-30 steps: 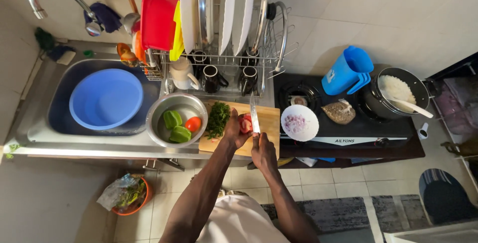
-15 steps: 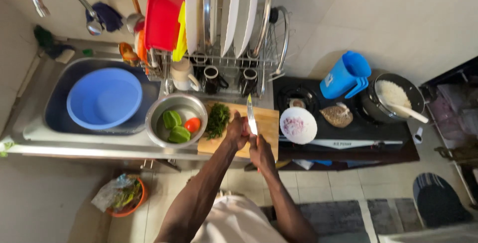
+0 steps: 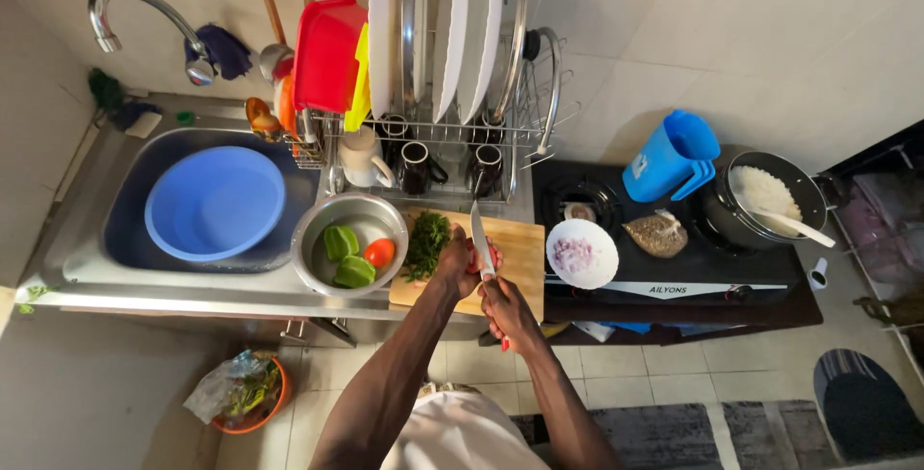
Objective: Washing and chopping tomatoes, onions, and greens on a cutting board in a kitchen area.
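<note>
Seen from the head camera, looking straight down on a kitchen counter: my left hand [image 3: 454, 260] is curled over a red tomato [image 3: 474, 256] on the wooden cutting board [image 3: 520, 254], fingers bent close around it so only a sliver of red shows. My right hand [image 3: 504, 308] is wrapped tight round the handle of a knife [image 3: 479, 236], its blade pointing away from me and lying against the tomato just beside my left fingers. A bunch of green herbs [image 3: 424, 244] lies on the board's left end, touching my left hand. Left of the board, a steel bowl [image 3: 318, 273] holds green peppers and one more red tomato. Beyond it, a blue plastic basin [image 3: 214, 203] sits in the sink [image 3: 125, 239]. Right of the board, a white bowl [image 3: 582, 254] of chopped purple onion rests on the stove's edge, with a blue jug [image 3: 672, 155] and a black pot [image 3: 770, 203] of white rice further right. A dish rack [image 3: 433, 133] with plates and mugs stands behind the board.
</note>
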